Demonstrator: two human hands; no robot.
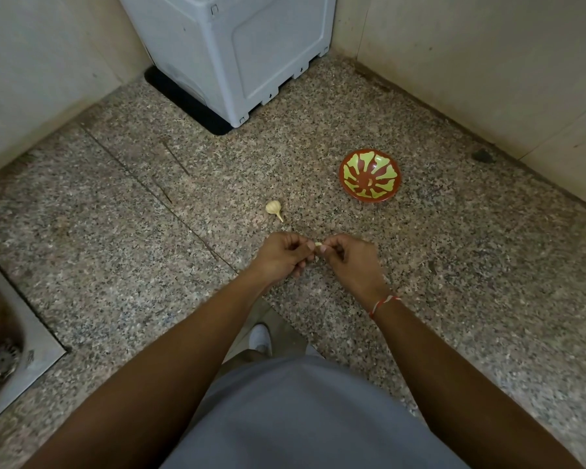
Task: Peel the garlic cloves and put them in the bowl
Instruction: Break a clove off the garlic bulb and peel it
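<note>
1. The left hand point(281, 253) reached forward, fingers curled, pinching the garlic clove point(318, 245).
2. The right hand point(347, 262) mirrored it, pinching the clove's other end.
3. The garlic bulb point(273, 208) lay on the granite counter point(115, 231) beyond them; the bowl point(369, 179) stood farther right.

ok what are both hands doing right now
left hand: fingers curled, pinching the garlic clove
right hand: pinching the same clove from the other side

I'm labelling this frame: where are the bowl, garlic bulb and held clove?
bowl point(352, 189), head view, near-left rim.
garlic bulb point(272, 207), head view, its body.
clove point(318, 245), head view, exposed tip.
</note>
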